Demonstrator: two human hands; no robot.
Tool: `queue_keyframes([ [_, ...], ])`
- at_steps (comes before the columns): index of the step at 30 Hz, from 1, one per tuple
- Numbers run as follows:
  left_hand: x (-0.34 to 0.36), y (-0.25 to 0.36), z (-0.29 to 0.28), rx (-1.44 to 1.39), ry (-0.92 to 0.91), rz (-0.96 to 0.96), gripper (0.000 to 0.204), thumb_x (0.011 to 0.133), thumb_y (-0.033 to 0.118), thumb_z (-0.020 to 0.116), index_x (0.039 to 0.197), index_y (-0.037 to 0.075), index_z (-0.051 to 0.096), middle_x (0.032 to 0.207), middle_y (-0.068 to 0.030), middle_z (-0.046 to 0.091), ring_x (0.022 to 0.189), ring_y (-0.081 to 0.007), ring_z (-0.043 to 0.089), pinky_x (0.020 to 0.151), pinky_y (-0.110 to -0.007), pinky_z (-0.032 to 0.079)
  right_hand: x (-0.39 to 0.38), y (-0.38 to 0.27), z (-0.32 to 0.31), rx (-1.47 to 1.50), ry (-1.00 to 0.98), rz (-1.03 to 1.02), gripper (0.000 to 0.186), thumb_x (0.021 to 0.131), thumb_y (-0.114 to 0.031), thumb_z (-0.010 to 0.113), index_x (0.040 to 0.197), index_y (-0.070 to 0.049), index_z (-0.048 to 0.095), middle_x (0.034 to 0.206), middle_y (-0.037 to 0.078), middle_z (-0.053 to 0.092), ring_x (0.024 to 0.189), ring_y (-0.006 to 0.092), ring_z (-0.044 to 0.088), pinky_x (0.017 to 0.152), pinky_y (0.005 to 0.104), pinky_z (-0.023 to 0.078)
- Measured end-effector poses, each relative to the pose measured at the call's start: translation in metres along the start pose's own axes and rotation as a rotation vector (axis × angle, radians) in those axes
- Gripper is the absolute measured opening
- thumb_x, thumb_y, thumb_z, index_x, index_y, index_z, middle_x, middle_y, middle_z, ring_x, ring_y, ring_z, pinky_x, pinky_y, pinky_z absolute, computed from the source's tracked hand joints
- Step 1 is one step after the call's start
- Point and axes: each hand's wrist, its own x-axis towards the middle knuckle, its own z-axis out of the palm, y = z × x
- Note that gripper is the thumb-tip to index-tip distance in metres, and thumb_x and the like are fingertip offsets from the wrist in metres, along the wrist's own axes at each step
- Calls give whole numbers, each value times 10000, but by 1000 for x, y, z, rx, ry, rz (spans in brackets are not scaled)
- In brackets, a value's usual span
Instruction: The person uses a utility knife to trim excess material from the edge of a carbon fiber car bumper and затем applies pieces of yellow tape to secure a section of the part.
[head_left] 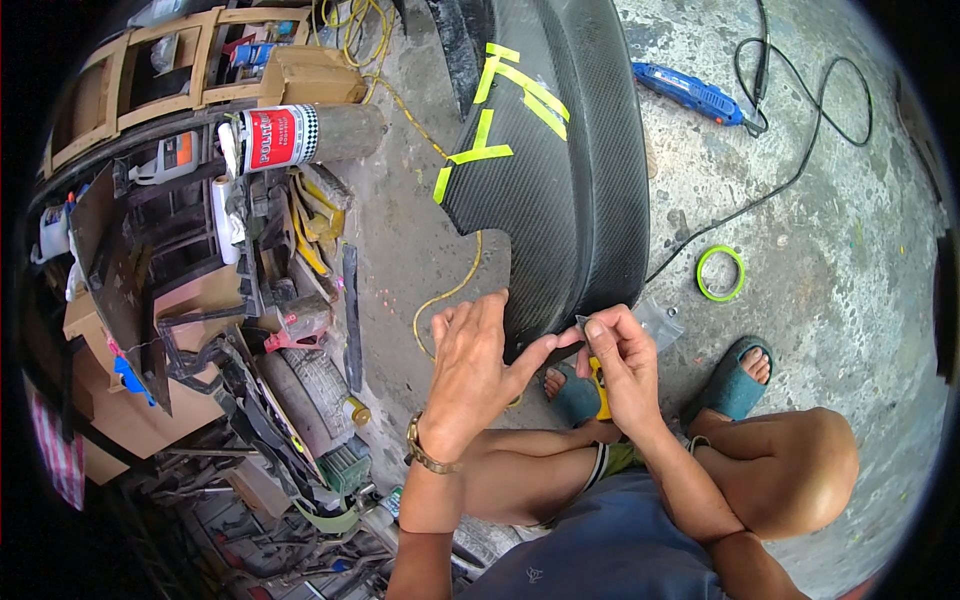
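A glossy black carbon-fibre panel stretches away from me, its near end between my hands. My left hand holds that end, fingers at its left edge and thumb reaching along the near edge. At the near right corner my right hand is closed in a pinch. A small dark pointed piece shows at its fingertips, close to my left thumb. Below the palm, part of a yellow-handled tool sticks out; my fingers hide most of it, so its kind is unclear. Strips of yellow-green tape cross the panel's far half.
Right of the panel, a blue rotary tool with a black cord and a roll of green tape lie on the concrete. A clear plastic bag sits beside my right hand. Cluttered shelving, a red-labelled can and a yellow hose are left.
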Motion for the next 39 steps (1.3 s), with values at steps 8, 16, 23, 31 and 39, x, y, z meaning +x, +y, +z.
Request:
queue_keyframes([
  [8,-2,-3,-6,-138,-64,-26,591,879,283,717,1290,-102,540,1063,-237,643,1066,-368,582,1006,-465,363,-15,14,7,-205,-27,-101,168,1017,-82,592,1143,-28,496,920,29,656,742,69,541,662,216,441],
  [16,-2,-1,-3,-104,-67,-80,587,873,299,731,1293,-65,545,1126,-222,637,1103,-364,585,1042,-464,356,-15,7,-5,-205,-221,-26,208,1033,-184,468,1172,-30,450,982,61,535,811,97,469,745,266,410],
  [23,1,-4,-1,-81,-22,-92,420,971,288,636,1223,-45,584,1064,-216,661,1051,-366,592,981,-466,375,-15,13,4,76,-49,8,165,1021,-88,589,1099,-58,446,1026,53,623,766,65,472,709,233,434],
  [31,0,-2,-6,-163,-117,-118,517,868,251,724,1252,-53,558,1095,-205,637,1095,-360,583,1009,-446,365,-14,17,-8,-376,-3,-106,215,940,-57,701,1036,-51,508,909,43,635,724,74,569,617,258,429],
  [39,2,-2,-6,-179,-156,-152,646,783,225,799,1300,-47,522,1142,-192,622,1120,-345,575,1025,-428,354,-19,13,3,-225,28,-151,246,956,-15,667,1136,-42,501,940,30,626,774,77,557,682,240,434],
])
